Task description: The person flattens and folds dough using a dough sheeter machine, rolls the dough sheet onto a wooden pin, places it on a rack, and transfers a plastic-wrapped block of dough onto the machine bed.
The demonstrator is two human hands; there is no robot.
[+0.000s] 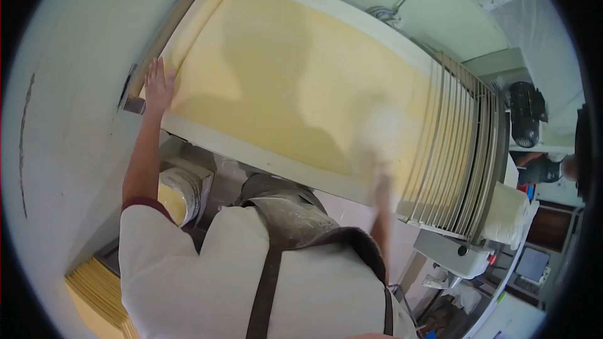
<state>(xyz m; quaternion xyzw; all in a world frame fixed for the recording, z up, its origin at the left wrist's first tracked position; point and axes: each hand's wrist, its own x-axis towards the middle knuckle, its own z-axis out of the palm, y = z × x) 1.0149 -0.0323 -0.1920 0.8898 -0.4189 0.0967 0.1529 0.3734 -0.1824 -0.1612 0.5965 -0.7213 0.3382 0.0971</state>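
Note:
A wide sheet of yellow dough [264, 88] covers most of the white conveyor belt [270, 160] of a dough sheeter. At the far left, the sheet's end is rolled up into a thick fold [191, 34]. My left hand [160, 85] lies against the near end of this roll, its fingers stretched out. Over the right part of the sheet, my right hand [380, 169] is smeared by motion. Just beyond it is a pale, blurred patch [380, 125]; whether this is a held tool or loose flour, I cannot tell.
Metal guard bars [452, 150] cross the sheet at the right, with a black motor [524, 113] beyond. A white bucket [182, 191] stands under the belt's left end. Stacked yellow sheets [97, 289] sit at lower left. Another person [540, 166] is at far right.

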